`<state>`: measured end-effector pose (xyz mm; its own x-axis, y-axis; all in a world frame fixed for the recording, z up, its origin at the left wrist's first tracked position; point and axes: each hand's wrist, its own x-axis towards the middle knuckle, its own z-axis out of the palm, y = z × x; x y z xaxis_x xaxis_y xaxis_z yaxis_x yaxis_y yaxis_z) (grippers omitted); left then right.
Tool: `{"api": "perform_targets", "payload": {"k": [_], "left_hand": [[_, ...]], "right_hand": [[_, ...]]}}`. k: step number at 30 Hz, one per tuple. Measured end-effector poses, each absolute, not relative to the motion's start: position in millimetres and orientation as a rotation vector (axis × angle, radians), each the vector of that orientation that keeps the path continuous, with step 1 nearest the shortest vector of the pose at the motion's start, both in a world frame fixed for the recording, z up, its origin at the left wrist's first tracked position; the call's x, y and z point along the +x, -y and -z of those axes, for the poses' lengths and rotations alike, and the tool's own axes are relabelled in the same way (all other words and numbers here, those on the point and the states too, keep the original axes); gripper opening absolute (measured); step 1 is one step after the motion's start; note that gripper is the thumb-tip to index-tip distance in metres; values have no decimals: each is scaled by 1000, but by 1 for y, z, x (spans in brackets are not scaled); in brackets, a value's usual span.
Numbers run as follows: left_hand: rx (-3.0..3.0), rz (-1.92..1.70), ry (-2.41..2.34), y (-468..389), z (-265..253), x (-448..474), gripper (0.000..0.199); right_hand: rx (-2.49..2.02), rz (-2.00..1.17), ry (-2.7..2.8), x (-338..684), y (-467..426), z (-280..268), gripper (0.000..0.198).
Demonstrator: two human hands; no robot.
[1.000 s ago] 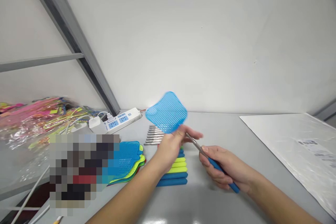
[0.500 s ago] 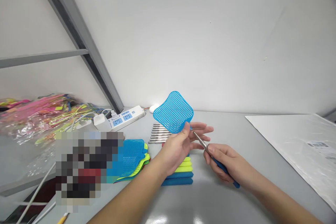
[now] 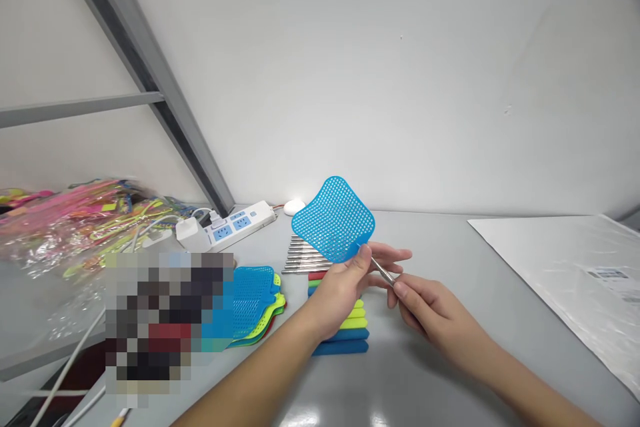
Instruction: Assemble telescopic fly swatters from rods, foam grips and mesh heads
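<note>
My left hand (image 3: 345, 290) is closed on the neck of a blue mesh fly swatter head (image 3: 333, 213), thumb on top and the other fingers stretched out behind. A silver metal rod (image 3: 383, 271) is gripped in my right hand (image 3: 433, 310). The rod's tip meets the swatter head's neck under my left thumb; whether it sits inside is hidden. Beneath my left forearm lie foam-like handles (image 3: 343, 347) in blue, yellow, green and red. Several silver rods (image 3: 303, 257) lie in a row behind them. To the left is a pile of mesh swatter heads (image 3: 255, 297), blue on top.
A white power strip (image 3: 240, 223) with plugs and cables stands at the back left, beside a white rounded object (image 3: 294, 207). Plastic bags of colourful items (image 3: 100, 233) fill the far left. On the right lies a white plastic-wrapped sheet (image 3: 560, 267).
My right hand has brought the rod up to the swatter head's neck, closing the small gap between them. The blue handle on the rod's lower end is now hidden by my right hand.
</note>
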<state>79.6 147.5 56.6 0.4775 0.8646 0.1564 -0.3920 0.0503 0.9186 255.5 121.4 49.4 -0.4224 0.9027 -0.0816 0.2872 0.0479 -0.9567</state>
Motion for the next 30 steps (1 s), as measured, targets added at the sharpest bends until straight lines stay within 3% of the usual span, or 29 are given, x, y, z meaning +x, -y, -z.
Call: {"api": "perform_targets", "payload": {"k": [15, 20, 25, 30], "left_hand": [[1180, -1063, -564, -145, -50, 86, 47], [1061, -1260, -547, -144, -58, 83, 60], [968, -1322, -677, -148, -60, 85, 40], [935, -1281, -682, -148, -55, 90, 35]], "right_hand": [[-1093, -1514, 1643, 254, -119, -48, 43], [-1134, -1431, 1635, 256, -121, -51, 43], [-1199, -1299, 1725, 256, -123, -48, 42], [-1052, -1714, 1472, 256, -124, -50, 43]]}}
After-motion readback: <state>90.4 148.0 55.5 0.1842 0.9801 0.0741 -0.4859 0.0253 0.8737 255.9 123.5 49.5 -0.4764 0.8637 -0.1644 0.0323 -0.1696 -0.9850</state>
